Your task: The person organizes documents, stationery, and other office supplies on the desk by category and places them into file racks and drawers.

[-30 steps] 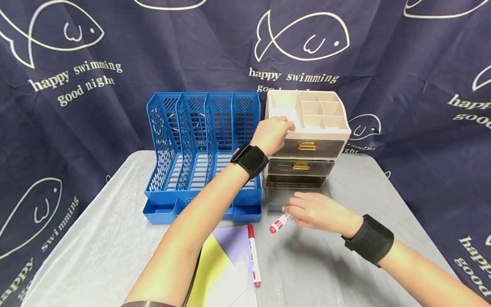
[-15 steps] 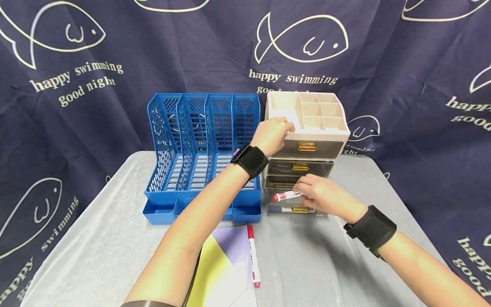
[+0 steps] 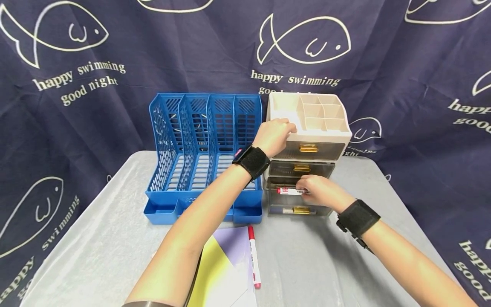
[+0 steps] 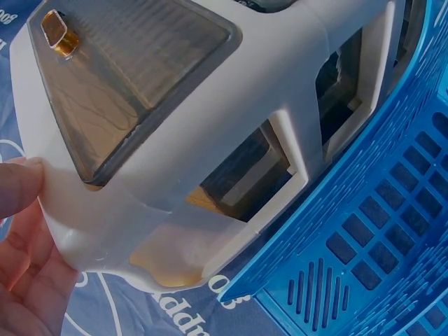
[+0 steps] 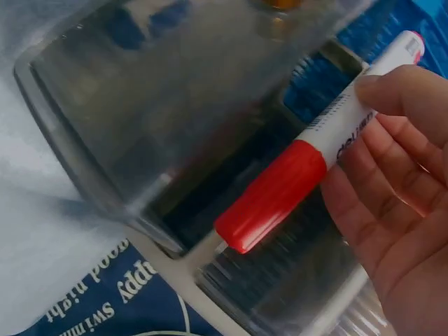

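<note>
My left hand (image 3: 273, 134) grips the upper front edge of a white desktop drawer organizer (image 3: 333, 134), and the left wrist view shows the thumb and fingers at its rim. The organizer's bottom see-through drawer (image 3: 322, 210) is pulled out, with a pen-like item (image 3: 285, 210) visible through its front. Over this drawer my right hand (image 3: 321, 192) pinches a red-and-white marker (image 5: 301, 168) between thumb and fingers. The marker lies nearly level in the head view, and its red cap points clear of the hand in the right wrist view.
A blue file rack (image 3: 207, 194) stands close against the organizer's left side. In front of it lie yellow, purple and white sheets (image 3: 230, 251), with a second red marker (image 3: 255, 260) along their right edge. A dark fish-print cloth (image 3: 215, 47) hangs behind the grey-covered table (image 3: 307, 264).
My right hand has lifted the marker from the drawer's front and carried it back over the open drawer, turning it nearly level. My left hand keeps its place on the organizer.
</note>
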A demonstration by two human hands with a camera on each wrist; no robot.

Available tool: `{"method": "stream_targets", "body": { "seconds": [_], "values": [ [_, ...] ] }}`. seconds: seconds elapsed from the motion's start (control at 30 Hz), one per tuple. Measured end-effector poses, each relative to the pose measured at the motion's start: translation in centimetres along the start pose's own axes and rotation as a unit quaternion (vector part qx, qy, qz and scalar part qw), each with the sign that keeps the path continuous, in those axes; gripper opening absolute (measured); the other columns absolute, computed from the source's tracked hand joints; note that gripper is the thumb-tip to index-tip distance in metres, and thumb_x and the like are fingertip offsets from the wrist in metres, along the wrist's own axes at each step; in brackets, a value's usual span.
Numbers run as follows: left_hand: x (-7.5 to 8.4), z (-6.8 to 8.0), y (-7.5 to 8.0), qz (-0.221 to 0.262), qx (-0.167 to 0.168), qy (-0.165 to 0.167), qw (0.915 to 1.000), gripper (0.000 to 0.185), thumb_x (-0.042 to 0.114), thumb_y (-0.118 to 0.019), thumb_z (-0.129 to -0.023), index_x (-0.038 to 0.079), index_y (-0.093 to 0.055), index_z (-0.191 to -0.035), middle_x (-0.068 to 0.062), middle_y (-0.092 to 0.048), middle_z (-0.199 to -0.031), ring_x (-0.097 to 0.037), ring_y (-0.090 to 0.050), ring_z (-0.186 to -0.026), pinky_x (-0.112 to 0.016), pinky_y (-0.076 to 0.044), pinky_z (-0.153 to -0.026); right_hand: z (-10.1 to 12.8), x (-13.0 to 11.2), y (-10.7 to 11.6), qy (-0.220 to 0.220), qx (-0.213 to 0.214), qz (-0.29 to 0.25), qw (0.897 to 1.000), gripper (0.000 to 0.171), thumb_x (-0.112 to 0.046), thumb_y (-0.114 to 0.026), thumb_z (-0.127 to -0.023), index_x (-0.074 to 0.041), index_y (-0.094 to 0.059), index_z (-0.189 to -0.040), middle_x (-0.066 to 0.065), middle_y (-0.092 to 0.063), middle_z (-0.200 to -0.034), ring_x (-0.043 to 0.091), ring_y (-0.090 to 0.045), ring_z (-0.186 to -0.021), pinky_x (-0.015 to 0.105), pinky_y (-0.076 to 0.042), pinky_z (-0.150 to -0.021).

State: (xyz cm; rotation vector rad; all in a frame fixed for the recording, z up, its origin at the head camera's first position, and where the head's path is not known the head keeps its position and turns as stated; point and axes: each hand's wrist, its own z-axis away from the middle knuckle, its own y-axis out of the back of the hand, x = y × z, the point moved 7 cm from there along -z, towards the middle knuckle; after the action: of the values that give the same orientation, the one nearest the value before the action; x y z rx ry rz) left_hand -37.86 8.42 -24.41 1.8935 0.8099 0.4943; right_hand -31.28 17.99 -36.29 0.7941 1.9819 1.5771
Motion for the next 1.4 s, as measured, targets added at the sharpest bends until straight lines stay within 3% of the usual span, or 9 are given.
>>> {"method": "stream_targets", "body": {
  "seconds": [0.23,0.53,0.8,1.03,1.4],
  "values": [
    [0.0,0.0,0.1,-0.001,-0.001,-0.001,1.0000,0.027,0.009,-0.059,-0.091,0.021,-0.069,-0.113,0.003,-0.067,-0.107,-0.015,-0.064,-0.097,-0.030,-0.052,-0.079,-0.6,0.7,-2.8,-0.005,-0.064,-0.024,0.998,0.023,0.005,-0.071,-0.065,-0.011,-0.055,-0.067,-0.003,-0.048,-0.067,0.007,-0.040,-0.060,0.024,-0.038,-0.055],
    [-0.1,0.1,0.1,-0.001,-0.003,0.000,1.0000,0.026,0.009,-0.059,-0.091,0.021,-0.069,-0.113,0.003,-0.067,-0.107,-0.015,-0.064,-0.097,-0.030,-0.052,-0.079,-1.1,2.2,-4.9,-0.010,-0.129,-0.149,0.980,0.017,0.009,-0.066,-0.066,-0.007,-0.060,-0.070,-0.001,-0.054,-0.065,0.004,-0.044,-0.060,0.022,-0.041,-0.056],
    [-0.1,0.0,0.1,0.005,-0.001,-0.002,1.0000,0.026,0.009,-0.060,-0.091,0.020,-0.069,-0.113,0.002,-0.067,-0.105,-0.015,-0.064,-0.095,-0.030,-0.052,-0.078,-0.8,3.3,-6.2,-0.035,-0.170,-0.175,0.969,0.014,0.007,-0.066,-0.069,-0.005,-0.065,-0.075,0.002,-0.062,-0.069,0.006,-0.051,-0.063,0.024,-0.045,-0.059],
    [-0.1,0.0,0.1,0.003,0.000,-0.003,1.0000,0.026,0.009,-0.059,-0.091,0.020,-0.069,-0.113,0.002,-0.067,-0.105,-0.014,-0.064,-0.094,-0.029,-0.052,-0.078,-0.8,3.0,-6.2,-0.012,-0.167,-0.179,0.970,0.013,0.008,-0.068,-0.071,-0.004,-0.066,-0.075,0.003,-0.064,-0.070,0.010,-0.057,-0.066,0.026,-0.048,-0.061],
    [-0.1,0.0,0.0,0.001,0.000,-0.004,1.0000,0.026,0.010,-0.060,-0.091,0.020,-0.069,-0.113,0.003,-0.067,-0.104,-0.013,-0.064,-0.093,-0.028,-0.052,-0.076,-0.7,3.1,-6.3,-0.006,-0.158,-0.175,0.972,0.015,0.007,-0.070,-0.070,-0.006,-0.063,-0.072,-0.005,-0.057,-0.066,0.002,-0.048,-0.061,0.022,-0.044,-0.057]
  ]
}}
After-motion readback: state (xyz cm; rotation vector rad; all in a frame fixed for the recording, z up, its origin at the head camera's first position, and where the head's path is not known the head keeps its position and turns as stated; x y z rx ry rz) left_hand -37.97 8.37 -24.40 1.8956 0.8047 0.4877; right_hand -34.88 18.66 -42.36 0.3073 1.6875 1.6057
